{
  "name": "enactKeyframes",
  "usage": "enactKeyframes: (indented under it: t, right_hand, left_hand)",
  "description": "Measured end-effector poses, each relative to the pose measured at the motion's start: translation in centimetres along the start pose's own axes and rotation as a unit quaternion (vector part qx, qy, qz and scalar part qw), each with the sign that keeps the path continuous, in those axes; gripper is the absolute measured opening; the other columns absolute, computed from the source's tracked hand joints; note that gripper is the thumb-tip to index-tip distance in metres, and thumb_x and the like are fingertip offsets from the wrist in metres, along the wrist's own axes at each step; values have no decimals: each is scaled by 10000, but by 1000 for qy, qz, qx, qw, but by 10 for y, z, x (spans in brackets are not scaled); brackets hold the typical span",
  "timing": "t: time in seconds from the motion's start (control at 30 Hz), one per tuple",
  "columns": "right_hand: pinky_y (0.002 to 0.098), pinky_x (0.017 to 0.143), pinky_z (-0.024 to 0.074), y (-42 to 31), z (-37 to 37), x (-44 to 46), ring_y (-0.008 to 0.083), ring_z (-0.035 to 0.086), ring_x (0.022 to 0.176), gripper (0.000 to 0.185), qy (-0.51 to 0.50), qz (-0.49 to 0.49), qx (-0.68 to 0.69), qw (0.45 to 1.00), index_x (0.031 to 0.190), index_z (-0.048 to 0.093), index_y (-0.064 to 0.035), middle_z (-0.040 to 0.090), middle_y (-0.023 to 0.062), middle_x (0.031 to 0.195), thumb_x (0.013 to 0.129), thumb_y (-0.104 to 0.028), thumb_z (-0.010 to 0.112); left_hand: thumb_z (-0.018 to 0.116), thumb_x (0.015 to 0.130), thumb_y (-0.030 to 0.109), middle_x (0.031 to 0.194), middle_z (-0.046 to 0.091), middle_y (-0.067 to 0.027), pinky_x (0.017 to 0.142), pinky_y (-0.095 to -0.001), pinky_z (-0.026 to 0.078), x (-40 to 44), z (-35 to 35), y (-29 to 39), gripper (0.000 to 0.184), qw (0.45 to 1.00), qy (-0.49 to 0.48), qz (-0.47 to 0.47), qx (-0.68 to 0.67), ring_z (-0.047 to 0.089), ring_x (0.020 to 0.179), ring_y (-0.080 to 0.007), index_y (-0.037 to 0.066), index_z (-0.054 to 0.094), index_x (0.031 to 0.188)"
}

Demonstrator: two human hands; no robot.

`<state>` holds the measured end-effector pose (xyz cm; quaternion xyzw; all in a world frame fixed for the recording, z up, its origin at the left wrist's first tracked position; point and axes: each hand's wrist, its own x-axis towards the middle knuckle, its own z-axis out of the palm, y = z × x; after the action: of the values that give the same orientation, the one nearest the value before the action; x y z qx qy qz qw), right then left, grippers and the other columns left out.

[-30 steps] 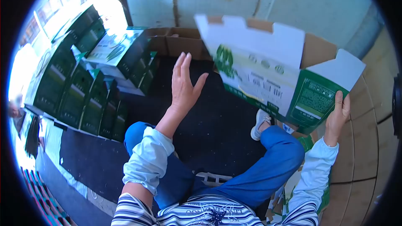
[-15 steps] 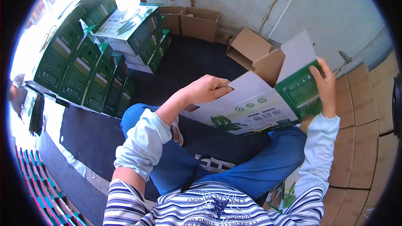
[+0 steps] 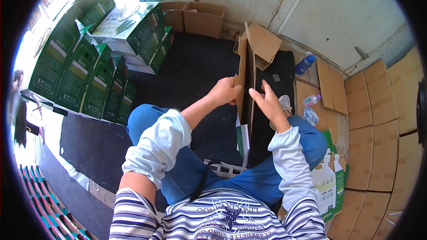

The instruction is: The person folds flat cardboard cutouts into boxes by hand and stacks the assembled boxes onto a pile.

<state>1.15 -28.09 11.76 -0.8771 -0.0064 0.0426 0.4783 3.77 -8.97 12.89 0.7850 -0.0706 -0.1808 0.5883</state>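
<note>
A printed cardboard carton [image 3: 241,69] stands upright between my knees, turned so that I see its narrow edges and brown inner faces. A green and white printed flap shows at its lower end. My left hand [image 3: 224,91] grips the left panel, thumb near the top edge and fingers bent around it. On the other side, my right hand [image 3: 270,102] has its thumb and fingers spread beside the right panel. Whether the right thumb tip touches the cardboard I cannot tell.
Green printed cartons [image 3: 84,69] are stacked at the left. Brown boxes [image 3: 203,19] stand by the wall, and taped brown boxes [image 3: 360,151] line the right. A blue bottle [image 3: 305,64], a small clear bottle [image 3: 312,100] and flat printed cartons [image 3: 327,186] lie on the right.
The carton has turned from showing its printed side to edge-on, and has moved toward the middle. My right hand has come off its right end and moved left. My left hand still grips it.
</note>
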Motion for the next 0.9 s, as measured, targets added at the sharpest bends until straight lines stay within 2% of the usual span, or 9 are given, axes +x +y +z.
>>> enactKeyframes:
  t: [0.07,0.17,0.27,0.37,0.5,0.67,0.77,0.83,0.9]
  right_hand:
    - [347,830,496,11,-5,16,313,571,1060,829,-56,62,46,995,1363,330,82,506,250,1246,816,-475,609]
    - [348,718,526,1,-17,27,237,599,976,714,-117,103,37,987,1330,412,34,599,148,1104,804,-406,612]
    - [346,698,532,1,-20,38,227,611,947,649,-149,114,29,982,1287,467,21,606,146,1094,805,-390,608]
    - [397,778,508,2,-18,44,264,588,1000,650,-165,114,21,979,1328,432,-12,566,141,1174,843,-418,580]
    - [363,755,515,10,-14,51,244,620,919,649,-132,129,34,982,1315,442,-3,572,117,1158,874,-466,549]
    - [346,731,525,21,2,43,248,649,883,535,-102,75,24,992,1220,545,-47,646,147,1031,915,-483,487]
    - [364,780,499,29,-1,43,302,634,891,504,-84,-27,-32,996,1187,553,-35,639,173,1001,918,-457,496]
    - [388,819,471,6,-18,35,348,600,924,450,53,-185,-156,969,1154,557,-18,618,178,999,909,-394,532]
    - [399,875,450,-22,-35,30,331,565,1009,352,202,-329,-239,891,1091,586,-43,580,144,1101,831,-272,646]
  left_hand:
    - [520,879,181,792,644,-122,551,-289,538,2,-2,0,268,1000,7,-15,15,652,657,-170,-73,572,947]
    - [510,845,171,803,645,-189,621,-357,533,12,-2,-15,283,996,21,-16,85,667,727,-271,-84,566,955]
    - [475,797,153,867,637,-258,779,-449,488,9,2,-19,266,964,107,72,234,628,846,-391,-58,581,922]
    - [503,815,184,904,609,-286,802,-445,463,17,3,-32,296,968,106,79,215,583,932,-433,-52,571,982]
    - [497,839,179,934,624,-264,808,-443,461,19,5,-41,328,976,106,54,181,586,964,-419,-25,537,1092]
    - [493,885,179,807,622,-124,636,-332,503,21,3,-36,302,990,65,42,118,617,670,-207,-7,528,1121]
    - [494,907,182,778,610,-78,594,-285,499,27,0,-41,287,994,52,53,75,589,627,-142,2,531,1128]
    - [498,918,183,776,615,-71,594,-274,501,23,-3,-30,284,997,28,52,45,597,643,-143,6,531,1138]
    - [513,898,214,854,634,-163,712,-379,483,14,-3,-16,284,991,31,93,91,603,815,-303,27,554,1107]
